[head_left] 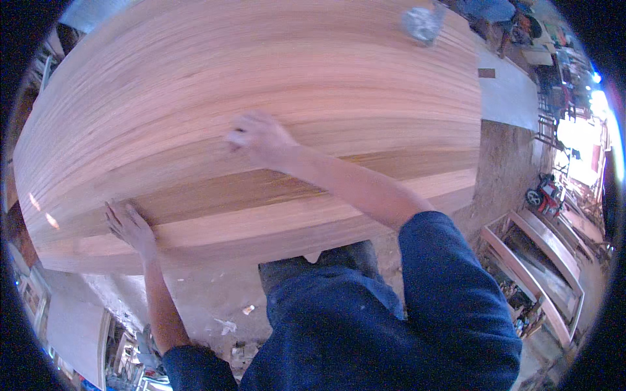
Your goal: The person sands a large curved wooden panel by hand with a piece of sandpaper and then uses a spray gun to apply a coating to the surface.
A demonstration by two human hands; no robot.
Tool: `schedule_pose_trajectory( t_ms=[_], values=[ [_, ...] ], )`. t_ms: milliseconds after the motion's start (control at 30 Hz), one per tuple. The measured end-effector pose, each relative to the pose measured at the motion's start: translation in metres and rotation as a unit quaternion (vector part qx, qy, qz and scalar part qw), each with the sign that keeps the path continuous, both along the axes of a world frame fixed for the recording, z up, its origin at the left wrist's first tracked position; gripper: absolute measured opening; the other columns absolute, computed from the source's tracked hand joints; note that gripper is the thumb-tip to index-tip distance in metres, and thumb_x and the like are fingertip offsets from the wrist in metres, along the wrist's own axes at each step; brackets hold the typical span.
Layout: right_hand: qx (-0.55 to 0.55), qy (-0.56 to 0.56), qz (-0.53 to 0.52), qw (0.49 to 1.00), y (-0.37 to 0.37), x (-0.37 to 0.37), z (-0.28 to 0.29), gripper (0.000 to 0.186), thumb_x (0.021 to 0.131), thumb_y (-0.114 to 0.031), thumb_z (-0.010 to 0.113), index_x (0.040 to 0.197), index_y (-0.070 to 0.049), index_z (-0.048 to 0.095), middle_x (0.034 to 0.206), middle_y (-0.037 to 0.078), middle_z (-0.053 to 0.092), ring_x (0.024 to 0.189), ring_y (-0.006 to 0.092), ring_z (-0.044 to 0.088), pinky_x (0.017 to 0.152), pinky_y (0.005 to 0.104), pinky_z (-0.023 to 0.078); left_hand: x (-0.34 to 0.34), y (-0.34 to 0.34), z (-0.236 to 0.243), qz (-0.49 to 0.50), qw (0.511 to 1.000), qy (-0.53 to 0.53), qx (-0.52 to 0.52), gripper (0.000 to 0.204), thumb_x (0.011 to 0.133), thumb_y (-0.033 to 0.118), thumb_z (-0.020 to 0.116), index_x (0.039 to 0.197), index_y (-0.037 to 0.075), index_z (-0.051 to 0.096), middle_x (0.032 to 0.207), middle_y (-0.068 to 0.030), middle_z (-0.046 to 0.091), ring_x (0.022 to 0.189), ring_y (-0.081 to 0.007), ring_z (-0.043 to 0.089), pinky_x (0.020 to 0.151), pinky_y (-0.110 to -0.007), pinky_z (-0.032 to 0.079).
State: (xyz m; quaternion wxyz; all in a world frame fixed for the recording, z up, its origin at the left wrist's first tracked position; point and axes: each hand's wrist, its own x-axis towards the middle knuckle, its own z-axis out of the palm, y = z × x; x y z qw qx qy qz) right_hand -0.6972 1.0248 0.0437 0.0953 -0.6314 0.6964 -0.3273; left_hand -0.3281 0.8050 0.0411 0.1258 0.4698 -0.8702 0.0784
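Note:
A large wooden panel (313, 85) with striped, reddish-brown grain spreads in front of me. My left hand (132, 228) lies flat on its near left part, the fingers stretched out and apart. Over the middle of the panel, my right hand (257, 138) is closed, its fingers curled and slightly smeared by motion. Whatever those fingers hold, if anything, is hidden. Toward the far right edge of the panel stands a small clear or silvery container (422, 25), too blurred to name exactly.
Wooden frames (535, 274) lean at the right. Behind them on the floor stands a red wheeled machine (546, 195). A pale sheet (508, 98) lies beyond the panel's right edge. Below the near edge, scraps (226, 326) litter the floor. Boards (75, 332) stand at lower left.

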Motion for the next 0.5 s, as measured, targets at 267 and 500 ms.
schedule_pose_trajectory(
  t_ms=[267,500],
  values=[
    [0.079,0.062,-0.082,0.992,0.306,-0.233,0.024,0.032,0.075,-0.003,0.073,0.104,-0.017,0.073,0.105,0.004,0.067,0.099,0.0271,0.062,0.088,0.0395,0.05,-0.152,0.236,0.034,-0.018,0.992,0.06,0.106,0.051,0.106,0.029,0.042,0.15,0.003,0.037,0.158,-0.0217,0.029,0.146,-0.0408,0.026,0.116,-0.06,0.019],
    [0.111,-0.017,-0.229,0.967,0.601,-0.43,0.033,0.033,0.079,0.003,0.067,0.108,-0.012,0.075,0.096,0.009,0.066,0.094,0.0292,0.061,0.085,0.0389,0.051,-0.279,0.383,0.046,-0.129,0.98,0.104,0.114,0.048,0.105,0.026,0.045,0.145,0.002,0.042,0.156,-0.0222,0.033,0.146,-0.0399,0.026,0.117,-0.061,0.018]
  ],
)
